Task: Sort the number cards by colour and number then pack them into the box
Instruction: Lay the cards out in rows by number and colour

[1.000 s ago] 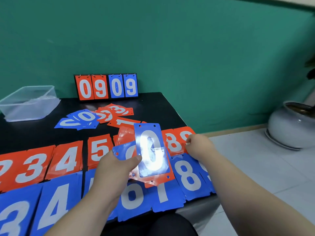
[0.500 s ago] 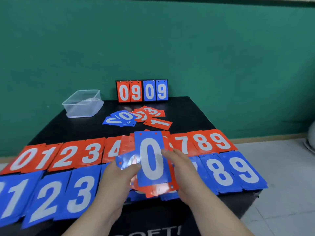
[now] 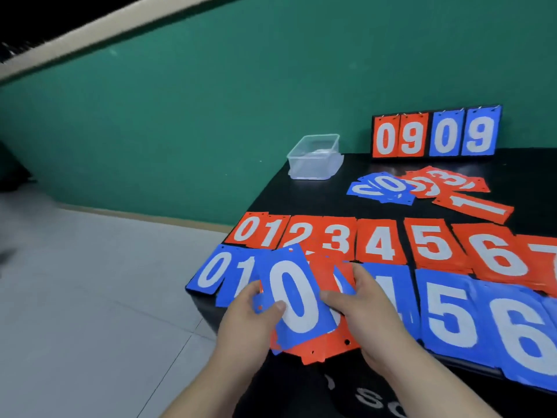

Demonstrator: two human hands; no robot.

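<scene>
Quick count: one clear box [image 3: 313,158], one scoreboard [image 3: 436,132] with four digits, two red, two blue. Far red row [image 3: 378,241]: eight cards showing. Near blue row [image 3: 449,312]: five readable. One held stack [image 3: 297,300].

The room is bright with soft, even light. Everything looks a bit smeary. The grey tiled floor [image 3: 18,236] at the left edge is very blurry, and the top left corner is dark.

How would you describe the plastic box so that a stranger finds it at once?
Start at the black table against the green wall. At its far left corner, left of the standing scoreboard, sits the plastic box. It alone is clear and colourless; its neighbours are red and blue number cards.
</scene>
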